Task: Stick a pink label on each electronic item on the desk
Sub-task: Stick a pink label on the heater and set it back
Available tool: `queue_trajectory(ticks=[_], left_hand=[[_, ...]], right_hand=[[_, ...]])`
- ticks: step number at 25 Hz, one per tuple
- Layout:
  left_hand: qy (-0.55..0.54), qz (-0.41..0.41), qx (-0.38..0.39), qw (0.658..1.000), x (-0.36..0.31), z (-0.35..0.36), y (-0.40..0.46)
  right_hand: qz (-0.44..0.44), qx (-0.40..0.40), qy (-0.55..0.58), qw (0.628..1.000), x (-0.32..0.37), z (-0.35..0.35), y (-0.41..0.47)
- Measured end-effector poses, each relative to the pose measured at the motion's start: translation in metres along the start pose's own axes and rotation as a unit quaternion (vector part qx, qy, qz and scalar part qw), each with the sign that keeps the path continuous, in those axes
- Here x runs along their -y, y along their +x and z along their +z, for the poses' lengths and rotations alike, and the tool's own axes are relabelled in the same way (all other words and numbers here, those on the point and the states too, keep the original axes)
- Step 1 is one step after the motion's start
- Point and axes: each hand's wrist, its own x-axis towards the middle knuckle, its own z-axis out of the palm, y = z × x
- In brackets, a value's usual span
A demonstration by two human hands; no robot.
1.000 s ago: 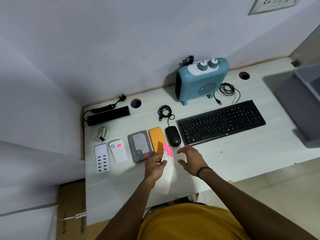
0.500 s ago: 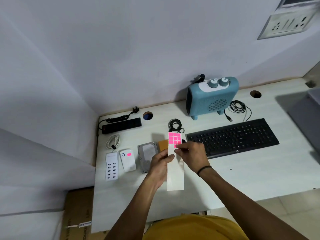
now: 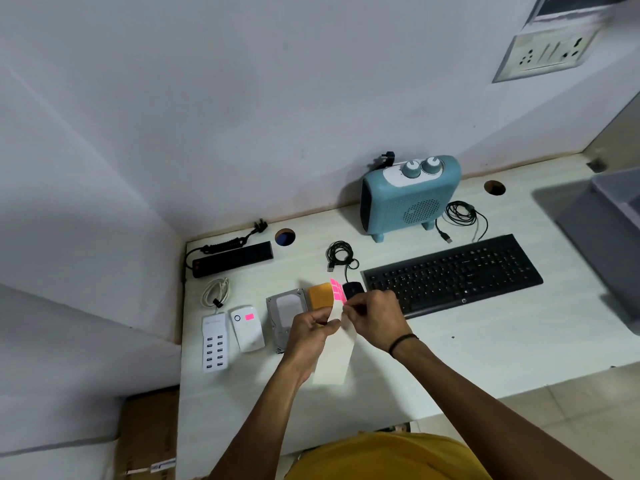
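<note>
Bare forearms, a thin black wristband (image 3: 402, 342) on the right wrist, and seemingly a mustard-yellow shirt (image 3: 384, 457).

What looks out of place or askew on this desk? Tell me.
Nothing stands out. The heater, keyboard and power strip sit flat and intact on the desk. The cables are coiled loosely, and nothing is spilled or broken.

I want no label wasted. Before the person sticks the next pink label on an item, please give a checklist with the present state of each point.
1. Left hand holds label sheet: ok.
2. Right hand pinches at the pink labels: ok.
3. Label fully peeled off: cannot tell.
4. White power bank already labelled: ok.
5. Hard drive label: cannot tell, partly hidden.
6. Keyboard, heater, USB hub labelled: not ok.
</note>
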Motion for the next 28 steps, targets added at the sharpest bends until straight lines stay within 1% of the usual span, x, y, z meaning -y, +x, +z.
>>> queue_trajectory(ticks=[1, 3, 5, 8, 9, 11, 14, 18, 21, 23, 26, 28], left_hand=[[-0.006, -0.001, 0.006, 1.0, 0.001, 0.0, 0.0], [-0.017, -0.009, 0.011, 1.0, 0.005, -0.001, 0.001], [0.011, -0.032, -0.002, 0.999, 0.017, -0.002, 0.004], [0.131, -0.066, 0.017, 0.989, 0.042, -0.002, 0.007], [0.189, -0.071, 0.025, 0.979, 0.049, -0.002, 0.009], [0.29, -0.063, 0.053, 0.953, 0.063, -0.004, 0.014], [0.397, -0.043, 0.089, 0.913, 0.077, -0.004, 0.023], [0.453, -0.047, 0.095, 0.885, 0.092, -0.005, 0.034], [0.462, -0.045, 0.071, 0.883, 0.095, -0.008, 0.034], [0.472, -0.024, 0.052, 0.88, 0.084, -0.007, 0.037], [0.453, 0.017, 0.044, 0.89, 0.042, 0.008, 0.058], [0.425, 0.056, 0.026, 0.903, 0.0, 0.028, 0.082]], right_hand=[[0.026, -0.002, 0.028, 0.999, -0.002, 0.0, 0.0], [0.109, -0.014, 0.128, 0.986, -0.01, 0.002, -0.002], [0.192, -0.025, 0.236, 0.952, -0.023, 0.003, -0.006], [0.297, -0.029, 0.351, 0.887, -0.043, 0.007, -0.016], [0.326, -0.026, 0.381, 0.865, -0.048, 0.008, -0.02], [0.365, -0.019, 0.415, 0.833, -0.057, 0.014, -0.028], [0.39, -0.012, 0.432, 0.813, -0.066, 0.024, -0.038], [0.417, -0.03, 0.447, 0.791, -0.075, 0.037, -0.045], [0.42, -0.035, 0.457, 0.783, -0.078, 0.041, -0.045], [0.422, -0.036, 0.454, 0.783, -0.081, 0.037, -0.034], [0.406, -0.028, 0.466, 0.785, -0.086, 0.018, -0.004], [0.39, -0.033, 0.474, 0.789, -0.091, -0.001, 0.026]])
